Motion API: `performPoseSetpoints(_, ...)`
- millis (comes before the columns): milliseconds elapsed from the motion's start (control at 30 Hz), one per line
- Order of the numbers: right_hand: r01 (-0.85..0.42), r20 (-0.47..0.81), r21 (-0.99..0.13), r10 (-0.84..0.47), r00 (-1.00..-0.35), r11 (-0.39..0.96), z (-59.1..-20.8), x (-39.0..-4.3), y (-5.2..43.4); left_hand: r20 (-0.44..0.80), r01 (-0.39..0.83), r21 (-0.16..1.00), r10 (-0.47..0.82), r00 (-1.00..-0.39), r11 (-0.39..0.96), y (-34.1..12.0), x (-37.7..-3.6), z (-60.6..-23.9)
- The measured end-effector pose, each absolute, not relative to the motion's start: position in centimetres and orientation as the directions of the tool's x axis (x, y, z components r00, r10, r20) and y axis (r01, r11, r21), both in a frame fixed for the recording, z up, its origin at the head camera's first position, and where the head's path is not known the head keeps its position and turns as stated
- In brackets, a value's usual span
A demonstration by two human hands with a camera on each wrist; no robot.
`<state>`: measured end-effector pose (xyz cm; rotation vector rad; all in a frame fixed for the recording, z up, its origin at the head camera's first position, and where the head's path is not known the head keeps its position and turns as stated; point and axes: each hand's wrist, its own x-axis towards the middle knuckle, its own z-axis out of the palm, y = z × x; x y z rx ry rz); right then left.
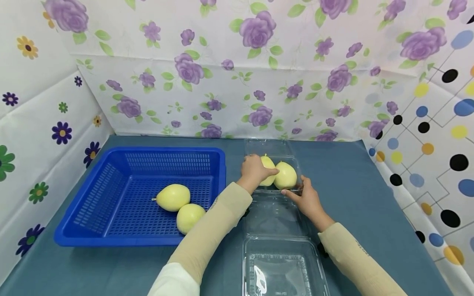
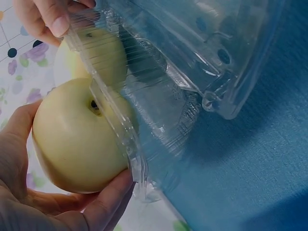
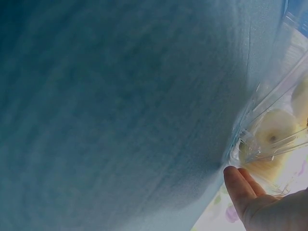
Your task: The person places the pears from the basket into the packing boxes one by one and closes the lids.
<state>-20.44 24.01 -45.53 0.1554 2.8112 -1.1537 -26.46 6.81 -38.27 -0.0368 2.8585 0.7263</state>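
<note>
In the head view, my left hand [image 1: 253, 169] grips a yellow pear [image 1: 267, 162] inside a clear plastic container [image 1: 272, 191]. A second yellow pear [image 1: 285, 177] sits to its right in the same container. The left wrist view shows the held pear [image 2: 79, 139] with thumb and fingers [image 2: 108, 202] curled around it, its dark hollow facing the camera. My right hand [image 1: 309, 200] holds the container at its front right corner, thumb at the front rim. In the right wrist view that hand [image 3: 269, 209] is at the container wall, partly out of frame.
Left of the container stands a blue plastic basket [image 1: 140, 241] holding two more yellow pears [image 1: 173, 197] [image 1: 189, 218]. Another clear plastic container [image 1: 279, 269] lies nearer on the blue-grey tablecloth [image 1: 355, 197]. A flowered cloth wall [image 1: 229, 98] rises behind the table.
</note>
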Motion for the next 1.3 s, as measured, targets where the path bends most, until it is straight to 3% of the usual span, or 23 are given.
performPoseSetpoints(500, 0.133, -0.127, -0.688, 0.062, -0.990, 0.714, -45.7, -20.4, 24.0, -0.138, -0.043, 0.428, 0.018, -0.990, 0.903, 7.3, -26.3, -38.9)
performPoseSetpoints(833, 0.129, -0.121, -0.687, 0.062, -0.991, 0.715, -45.6, -20.4, 24.1, -0.163, -0.080, 0.461, -0.004, -0.987, 0.884, 7.6, -26.1, -39.1)
performPoseSetpoints(1167, 0.126, -0.116, -0.701, 0.062, -0.991, 0.701, -45.5, -20.3, 24.1, -0.128, -0.023, 0.279, 0.014, -0.992, 0.960, 8.0, -26.3, -39.6)
performPoseSetpoints(1300, 0.123, -0.115, -0.700, 0.059, -0.992, 0.704, -45.5, -20.3, 24.1, -0.127, -0.020, 0.271, 0.015, -0.992, 0.962, 8.0, -26.3, -39.8)
